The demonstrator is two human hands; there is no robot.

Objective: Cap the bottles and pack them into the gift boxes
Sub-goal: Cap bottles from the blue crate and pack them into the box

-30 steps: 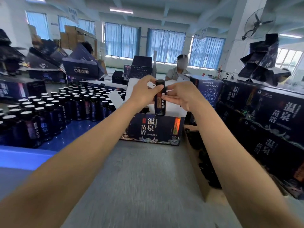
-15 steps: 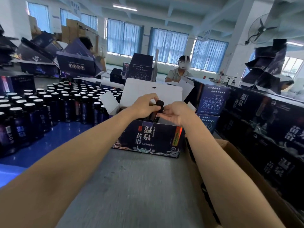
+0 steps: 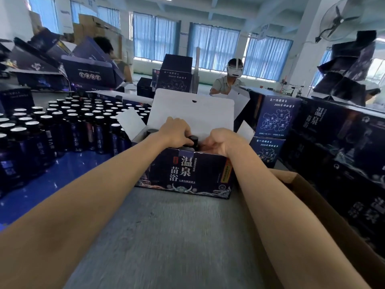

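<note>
Seating the bottle (image 3: pixel 195 145), which stands inside the open box (image 3: pixel 187 174) with only its cap (image 3: pixel 193 139) showing, keep it upright and press gently. Your left hand (image 3: pixel 176 132) grips the cap; your right hand (image 3: pixel 219 142) curls just beside it, and I cannot tell if it holds anything.

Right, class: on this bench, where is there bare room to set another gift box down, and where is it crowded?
Free: the grey tabletop in front of the open gift box, left of the cardboard carton; the blue strip beside the bottles. Crowded: those rows at left, the stacked gift boxes at right, inside the open box.
</note>
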